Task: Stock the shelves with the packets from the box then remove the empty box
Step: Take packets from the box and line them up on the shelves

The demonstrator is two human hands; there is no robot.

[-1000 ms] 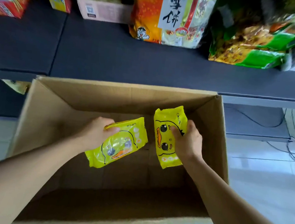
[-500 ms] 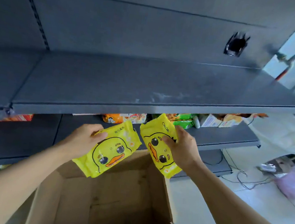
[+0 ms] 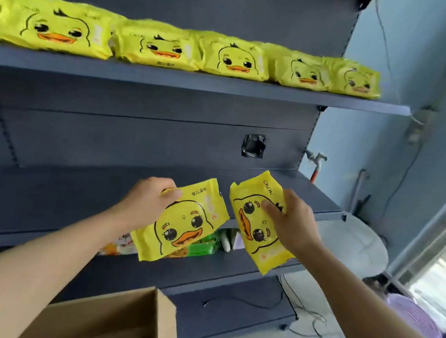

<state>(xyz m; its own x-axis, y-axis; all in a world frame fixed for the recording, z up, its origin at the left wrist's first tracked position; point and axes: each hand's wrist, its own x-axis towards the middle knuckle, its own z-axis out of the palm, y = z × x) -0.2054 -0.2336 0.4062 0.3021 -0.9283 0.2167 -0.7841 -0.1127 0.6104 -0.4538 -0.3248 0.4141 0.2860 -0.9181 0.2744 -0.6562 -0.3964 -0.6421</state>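
My left hand grips a yellow duck-face packet by its upper left corner. My right hand holds a second yellow duck packet, turned on end, by its right side. Both packets hang in the air in front of the bare middle shelf. On the top shelf stands a row of several identical yellow duck packets. The cardboard box is below my arms at the bottom edge; only its far corner and rim show.
The shelf unit has a dark back panel with a torn hole. Snack bags lie on the lower shelf behind the held packets. To the right are a white round object, a purple basket, cables on the floor and a window.
Both hands have lifted the two packets out of the box and up to the middle shelf. My view has tilted upward, bringing the stocked top shelf into sight.
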